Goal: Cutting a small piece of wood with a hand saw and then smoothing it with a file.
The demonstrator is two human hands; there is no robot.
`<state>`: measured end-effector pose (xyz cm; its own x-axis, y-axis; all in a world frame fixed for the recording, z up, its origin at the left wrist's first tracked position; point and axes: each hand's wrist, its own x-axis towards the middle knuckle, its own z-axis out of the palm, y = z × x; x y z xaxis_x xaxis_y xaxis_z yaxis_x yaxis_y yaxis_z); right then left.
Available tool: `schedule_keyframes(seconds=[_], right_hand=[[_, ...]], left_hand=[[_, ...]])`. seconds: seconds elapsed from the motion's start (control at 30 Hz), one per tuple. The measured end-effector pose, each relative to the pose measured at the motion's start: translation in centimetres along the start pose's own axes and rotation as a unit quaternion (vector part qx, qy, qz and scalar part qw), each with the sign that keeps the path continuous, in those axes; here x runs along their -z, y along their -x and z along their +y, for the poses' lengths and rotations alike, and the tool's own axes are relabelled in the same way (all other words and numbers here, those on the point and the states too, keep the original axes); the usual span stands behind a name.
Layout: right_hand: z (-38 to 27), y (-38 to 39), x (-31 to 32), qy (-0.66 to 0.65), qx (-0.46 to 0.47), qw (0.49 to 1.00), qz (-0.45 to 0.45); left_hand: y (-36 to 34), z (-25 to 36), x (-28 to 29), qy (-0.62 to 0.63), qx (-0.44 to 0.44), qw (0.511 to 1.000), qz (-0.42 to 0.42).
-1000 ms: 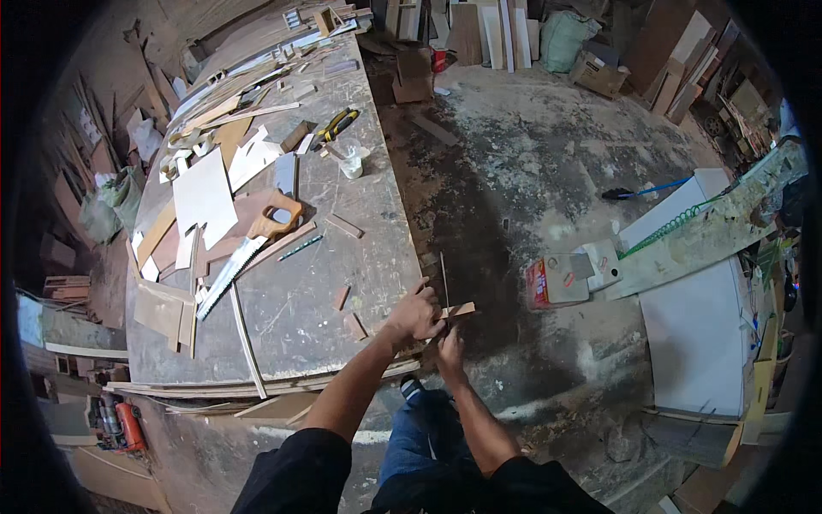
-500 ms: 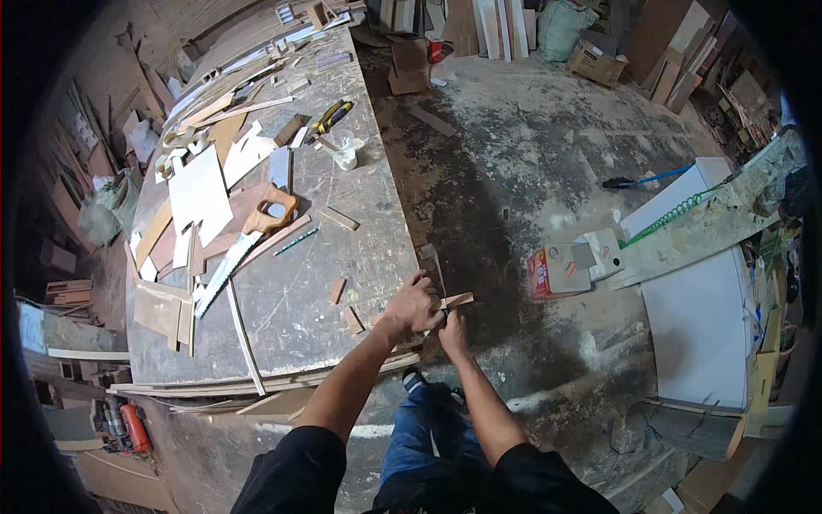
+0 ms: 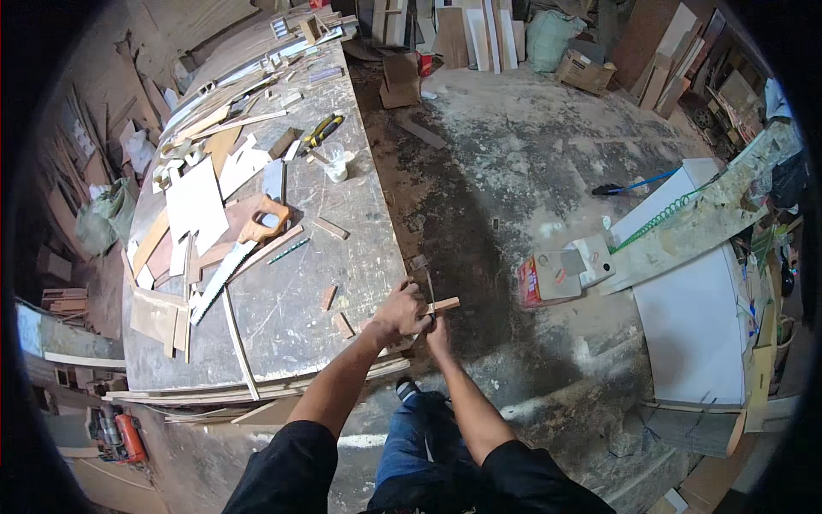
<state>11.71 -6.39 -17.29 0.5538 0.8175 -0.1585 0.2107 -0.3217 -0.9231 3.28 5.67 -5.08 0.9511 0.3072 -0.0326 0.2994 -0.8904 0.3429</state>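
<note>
At the near right corner of the worktable, my left hand is closed around a small wooden strip, whose end sticks out past the table edge to the right. Just below the strip, my right hand is closed on something dark, mostly hidden between the two hands. A thin pale edge rises above the strip beside my left fingers; I cannot tell what it belongs to. Two short wood blocks, one a reddish block, lie on the table left of my left hand.
A handsaw with a wooden handle lies on the table, near a green pencil-like stick. Farther back are yellow-black pliers, a clear cup and white offcuts. A red-labelled container stands right, beside a white panel.
The whole view has shifted slightly left and down. Both hands stay closed at the table corner, with the strip still in my left hand.
</note>
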Motion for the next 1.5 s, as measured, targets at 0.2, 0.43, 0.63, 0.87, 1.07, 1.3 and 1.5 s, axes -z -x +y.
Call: schedule_keyframes(seconds=[0.2, 0.43, 0.63, 0.87, 1.07, 1.3, 1.5], right_hand=[[-2.2, -0.2, 0.6, -0.012, -0.071, 0.997, -0.019], [11.9, 12.2, 3.8, 0.175, -0.263, 0.934, -0.167], [16.2, 20.6, 4.1, 0.167, -0.212, 0.963, 0.02], [3.6, 10.3, 3.8, 0.09, -0.005, 0.996, 0.006], [-3.4, 7.1, 5.1, 0.095, -0.026, 0.995, -0.007], [-4.4, 6.7, 5.1, 0.16, -0.082, 0.976, -0.121], [-4.8, 4.8, 4.2, 0.157, -0.046, 0.985, -0.059]], left_hand=[[0.1, 0.2, 0.7, 0.007, -0.024, 1.0, -0.002], [0.1, 0.2, 0.2, -0.001, -0.019, 1.0, 0.024], [0.1, 0.1, 0.2, 0.033, -0.018, 0.999, 0.018], [0.1, 0.5, 1.1, -0.001, 0.007, 1.0, -0.027], [0.1, 0.0, 0.0, -0.012, -0.022, 0.998, 0.053], [0.0, 0.3, 0.4, -0.022, 0.01, 1.0, 0.007], [0.2, 0.5, 0.7, -0.023, -0.006, 0.999, 0.033]])
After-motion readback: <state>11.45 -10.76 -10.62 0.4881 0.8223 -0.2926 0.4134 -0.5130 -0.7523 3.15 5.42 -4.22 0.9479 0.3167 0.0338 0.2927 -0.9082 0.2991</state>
